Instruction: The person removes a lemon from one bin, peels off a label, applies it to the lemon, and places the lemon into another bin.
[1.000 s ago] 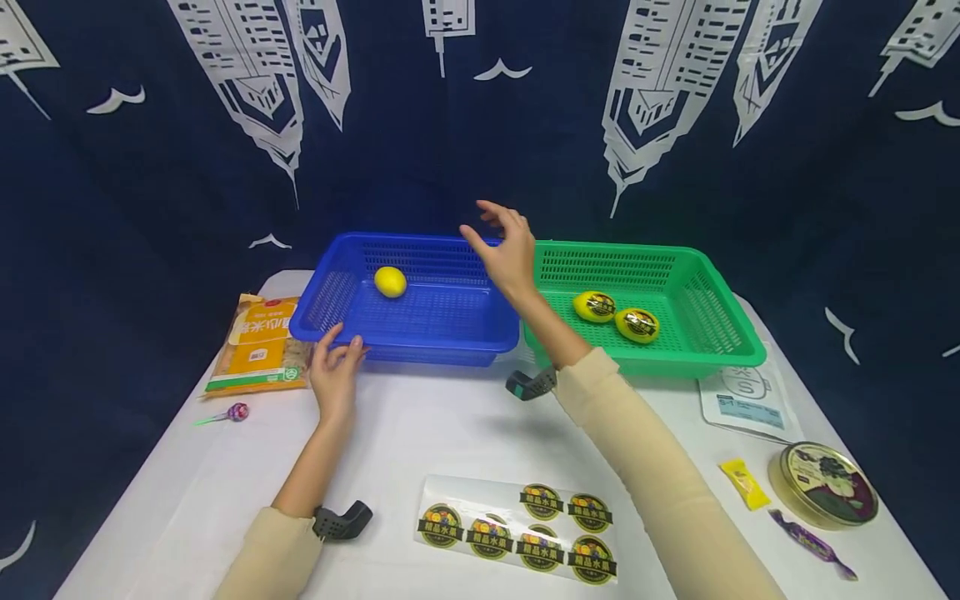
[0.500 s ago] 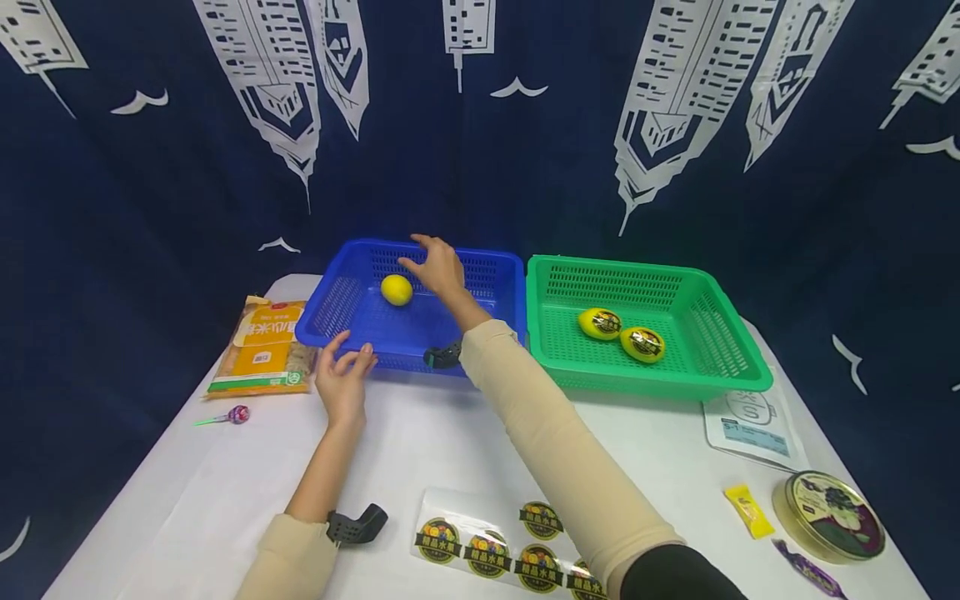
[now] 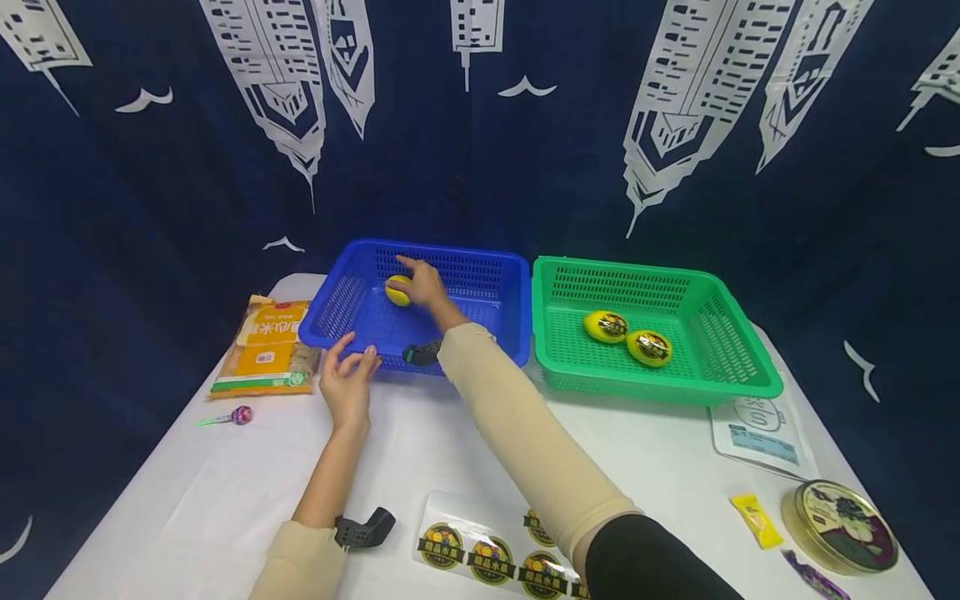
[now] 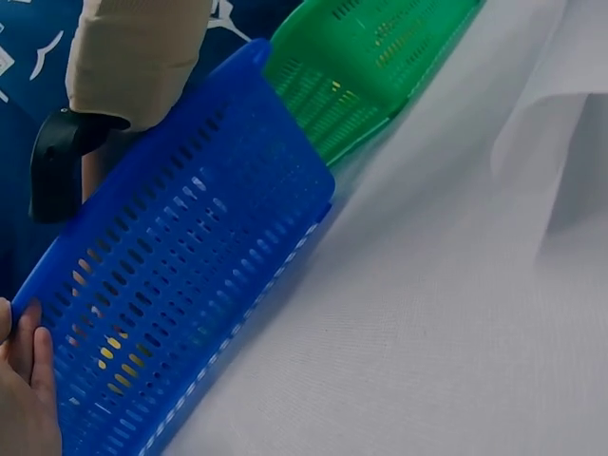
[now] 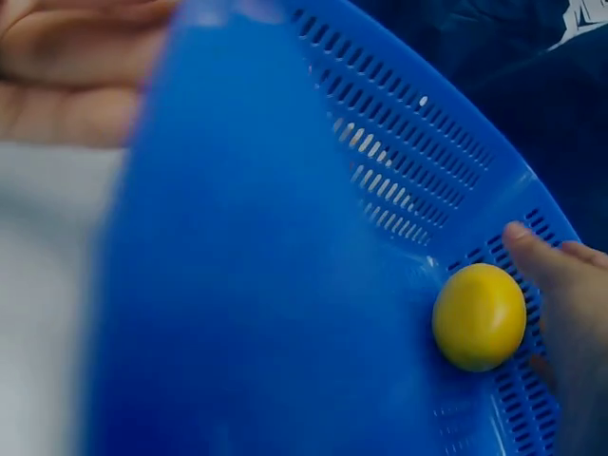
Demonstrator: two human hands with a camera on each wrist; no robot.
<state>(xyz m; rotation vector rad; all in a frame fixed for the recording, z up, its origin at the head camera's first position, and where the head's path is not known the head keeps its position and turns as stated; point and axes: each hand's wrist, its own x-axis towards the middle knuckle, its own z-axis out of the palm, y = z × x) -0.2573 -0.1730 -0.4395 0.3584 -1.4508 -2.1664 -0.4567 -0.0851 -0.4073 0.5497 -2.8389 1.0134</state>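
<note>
A plain yellow lemon (image 5: 480,318) lies inside the blue basket (image 3: 375,323). My right hand (image 3: 423,286) is down in that basket beside the lemon, thumb and fingers spread apart; in the right wrist view a gap shows between thumb and fruit. My left hand (image 3: 347,392) grips the basket's near rim at its left part, with some fingers against the outer wall (image 4: 190,256). In the green basket (image 3: 660,390) on the right lie two lemons (image 3: 649,348) with round black-and-gold stickers.
A sheet of round stickers (image 3: 491,557) lies at the front, partly under the right sleeve. Left are an orange food bag (image 3: 264,350) and a lollipop (image 3: 240,414). Right are a white pouch (image 3: 765,433), yellow candy (image 3: 756,521), purple candy (image 3: 813,575) and a round tin (image 3: 843,525).
My right hand has moved left from over the gap between the baskets and down into the blue one, to the lemon. The left hand has stayed at the rim.
</note>
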